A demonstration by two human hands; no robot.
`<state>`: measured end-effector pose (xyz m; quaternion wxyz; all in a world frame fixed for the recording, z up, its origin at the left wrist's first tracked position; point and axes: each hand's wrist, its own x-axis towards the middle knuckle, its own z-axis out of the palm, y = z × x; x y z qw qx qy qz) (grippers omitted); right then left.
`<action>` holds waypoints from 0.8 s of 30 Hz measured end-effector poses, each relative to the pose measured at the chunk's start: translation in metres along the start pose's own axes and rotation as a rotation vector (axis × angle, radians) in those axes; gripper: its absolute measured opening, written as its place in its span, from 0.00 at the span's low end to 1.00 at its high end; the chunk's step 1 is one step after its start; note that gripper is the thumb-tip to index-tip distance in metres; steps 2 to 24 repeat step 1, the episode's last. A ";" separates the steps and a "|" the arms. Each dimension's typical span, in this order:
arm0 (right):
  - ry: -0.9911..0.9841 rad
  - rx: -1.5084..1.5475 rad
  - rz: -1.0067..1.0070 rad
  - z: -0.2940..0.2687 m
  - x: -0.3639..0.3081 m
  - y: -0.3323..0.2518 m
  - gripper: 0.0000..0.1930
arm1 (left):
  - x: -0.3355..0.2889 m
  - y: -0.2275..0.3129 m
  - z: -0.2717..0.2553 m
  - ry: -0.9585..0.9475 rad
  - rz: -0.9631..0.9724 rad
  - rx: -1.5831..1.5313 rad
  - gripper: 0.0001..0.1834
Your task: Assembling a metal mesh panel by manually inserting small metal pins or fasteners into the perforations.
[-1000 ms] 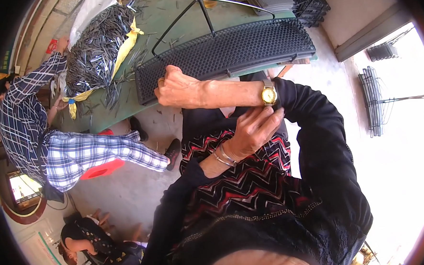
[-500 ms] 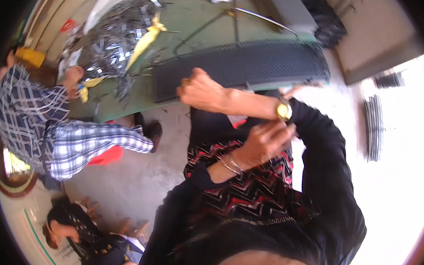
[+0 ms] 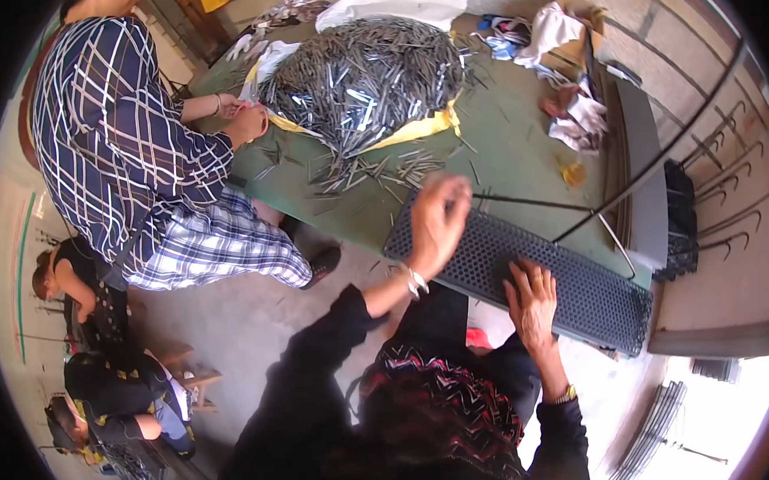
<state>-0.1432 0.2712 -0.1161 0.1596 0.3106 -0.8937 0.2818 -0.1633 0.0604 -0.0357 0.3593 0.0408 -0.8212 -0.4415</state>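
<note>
A long black perforated panel [image 3: 592, 303] lies along the near edge of the green table. My right hand [image 3: 534, 302], a watch on its wrist, rests on the panel with its fingers apart and holding nothing visible. Over the panel's left end hovers my left hand [image 3: 440, 224], with bangles at the wrist. Its fingers are curled and smeared by motion, so whether they hold anything cannot be told. Beyond it a big heap of thin dark metal pieces [image 3: 363, 72] lies on an opened white and yellow sack [image 3: 413, 127]. Some loose pieces [image 3: 398, 171] have spilled toward the panel.
At the left a person in a checked shirt [image 3: 126, 123] works with both hands at the heap's edge. A thin dark rod [image 3: 659, 169] slants over the panel. Gloves or rags [image 3: 578, 121] and a small yellow object [image 3: 572, 174] lie right. Other people [image 3: 118, 376] sit lower left.
The view has swung rightward. My hands have parted: the left has left the right wrist and moved over the panel, while the right has come down onto the panel.
</note>
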 end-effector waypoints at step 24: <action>-0.008 0.009 -0.013 0.009 0.003 0.006 0.20 | 0.023 -0.045 -0.003 0.045 -0.004 0.168 0.08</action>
